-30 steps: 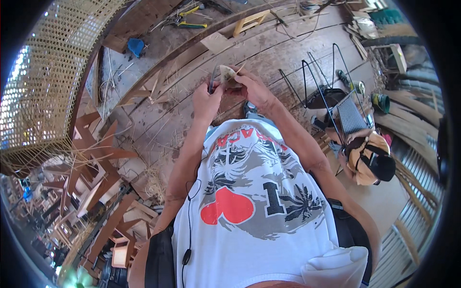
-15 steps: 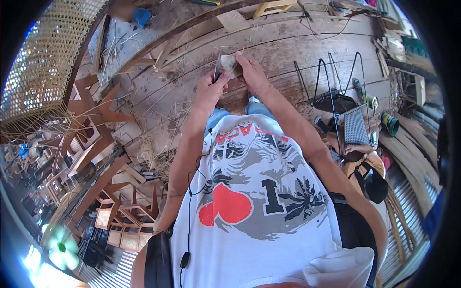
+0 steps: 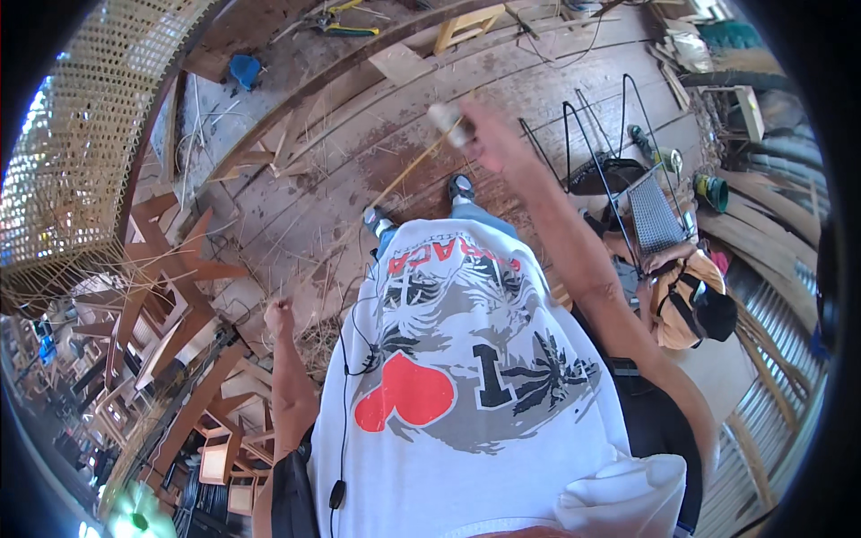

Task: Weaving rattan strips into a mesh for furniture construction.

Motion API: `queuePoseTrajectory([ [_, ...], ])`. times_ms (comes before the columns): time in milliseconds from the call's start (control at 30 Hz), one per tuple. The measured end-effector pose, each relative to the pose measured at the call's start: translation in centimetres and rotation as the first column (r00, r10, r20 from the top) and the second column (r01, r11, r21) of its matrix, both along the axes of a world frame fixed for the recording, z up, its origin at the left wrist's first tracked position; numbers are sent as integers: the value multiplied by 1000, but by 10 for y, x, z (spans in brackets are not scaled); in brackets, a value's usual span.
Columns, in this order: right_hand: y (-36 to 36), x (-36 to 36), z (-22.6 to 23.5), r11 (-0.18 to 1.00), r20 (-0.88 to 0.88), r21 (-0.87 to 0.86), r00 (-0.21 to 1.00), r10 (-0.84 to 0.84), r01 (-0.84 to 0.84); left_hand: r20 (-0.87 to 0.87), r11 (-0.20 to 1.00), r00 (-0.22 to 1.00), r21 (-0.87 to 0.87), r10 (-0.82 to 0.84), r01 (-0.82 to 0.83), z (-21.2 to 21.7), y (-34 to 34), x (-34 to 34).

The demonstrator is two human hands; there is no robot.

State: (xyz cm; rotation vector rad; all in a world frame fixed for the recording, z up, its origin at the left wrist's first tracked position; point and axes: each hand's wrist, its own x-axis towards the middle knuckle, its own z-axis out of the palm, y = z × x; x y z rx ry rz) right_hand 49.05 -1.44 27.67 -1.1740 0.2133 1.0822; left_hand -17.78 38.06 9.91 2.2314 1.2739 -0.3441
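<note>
While the right hand (image 3: 489,134) is raised out in front of the body, its fingers are pressed together around a small pale roll of cane-like strip (image 3: 446,117), which sticks out past the knuckles on the left side of the fist; the roll is blurred, so its exact make cannot be told. From the roll a long thin tan strand (image 3: 408,170) runs down and to the left, slanting over the worn brown wooden plank floor (image 3: 314,179) toward the person's grey shoes (image 3: 460,186). The left hand (image 3: 279,316) hangs low beside the white printed T-shirt (image 3: 466,377), well apart from the right hand, and is closed into a fist; whether it pinches the end of a strand cannot be told. Loose pale strips lie scattered on the planks near that fist. Unfinished brown wooden chair frames (image 3: 170,296) stand along the floor's left edge, beneath a woven cane lattice panel (image 3: 81,152). Near the floor's right edge another person in an orange top (image 3: 686,300) bends by a black wire frame (image 3: 619,134).
</note>
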Motion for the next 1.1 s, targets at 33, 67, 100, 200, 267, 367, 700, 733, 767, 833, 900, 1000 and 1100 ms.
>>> queuePoseTrajectory([
  [33,15,-8,3,994,62,-107,998,9,-3,-293,995,954,55,-62,82,-8,9,0],
  [67,20,-12,2,993,74,-118,997,17,-9,-222,988,971,107,-90,116,-21,2,20],
  [100,25,-17,-1,983,203,-180,976,78,-41,-156,977,982,167,-110,136,-34,-5,51],
  [200,32,-4,-1,947,357,-297,905,231,-125,103,989,983,-36,149,-146,-22,-20,232],
  [267,36,1,-4,928,436,-360,862,260,-97,405,893,825,-383,394,-238,50,-64,344],
  [367,44,0,-32,959,562,-284,811,166,0,501,852,824,-522,265,44,160,-125,453],
  [700,61,10,-47,995,94,-78,994,-62,70,661,923,742,-208,-111,323,183,-166,480],
  [733,61,9,-44,998,-29,23,997,-65,65,659,922,744,-212,-110,324,172,-159,472],
  [767,60,10,-39,990,-149,122,987,-53,72,601,958,792,-152,-105,242,145,-143,455],
  [833,42,41,-30,979,-202,178,977,-65,102,543,985,835,-77,-90,156,53,-95,388],
  [900,19,86,-5,960,-281,143,940,-195,242,282,991,950,45,-133,126,-21,-59,270],
  [1000,-101,219,19,887,-146,427,982,-123,175,118,991,983,16,-138,137,-28,-19,77],
  [1100,-118,218,71,984,170,132,975,-141,119,70,996,997,-74,-42,47,2,-13,-46],
])
